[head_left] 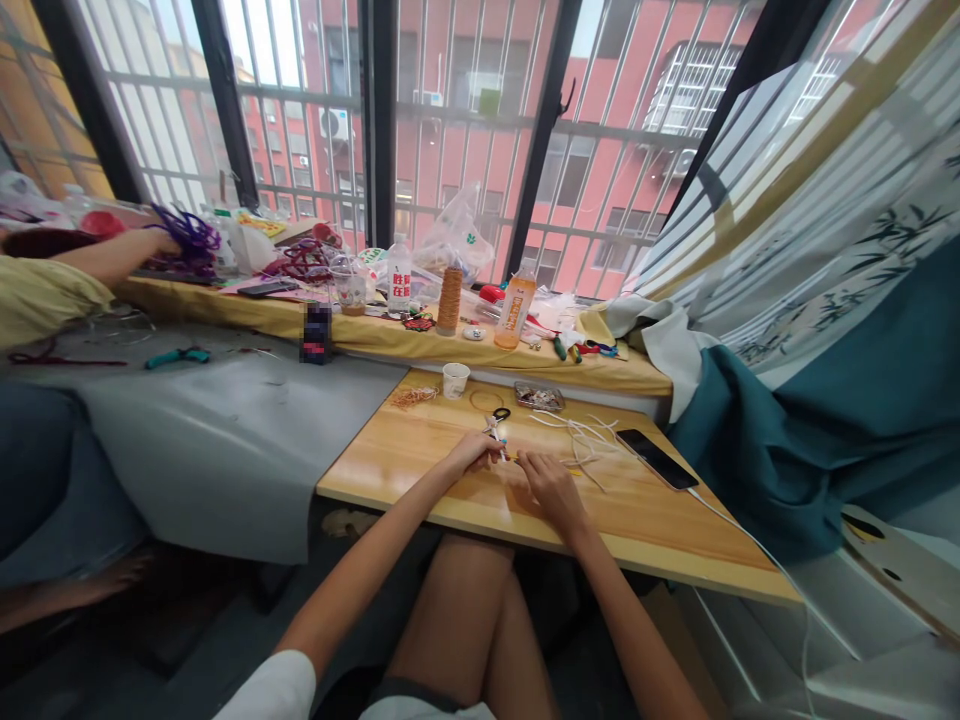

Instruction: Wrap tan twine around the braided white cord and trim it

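Head view, listed from left to right.

Far left: another person's arm [112, 255] in a yellow sleeve, reaching along the yellow-covered sill into a bundle of purple cord [187, 238]. Below it, a grey sheet [225, 440] with teal-handled pliers [178, 356] lying flat.

Sill, middle: a clear water bottle [399, 273], a spool of tan thread [449, 300] standing upright, an orange drink bottle [516, 312], and a plastic bag [454, 240] behind them.

Wooden counter [390, 465], far edge: a small heap of copper-coloured bits [412, 397], a white paper cup [455, 380], a thin ring [487, 401], a shallow tray of small parts [538, 398].

Left hand [471, 452]: resting on the counter, grip narrow, fingertips pinched on the near end of a small work piece [496, 432] with a white and dark top. What it is exactly is too small to tell. It lies just beyond the fingertips, its long axis running away from the person toward the ring.

Right hand [546, 482]: just beside the left, knuckles up, fingers curled down onto a yellow strand [517, 458] between the two hands. Whether it pinches the strand or only presses it, I cannot tell.

Relation that matters: the work piece sits on the left hand's side, slightly ahead of both hands; the left hand is nearer and already has it.

Right of the hands: loose white cords [581, 440] fanned across the counter, then a dark phone [656, 458] lying flat, its white cable [757, 550] trailing off the near right corner. Beyond, a teal curtain [825, 430] bunched against the counter edge.
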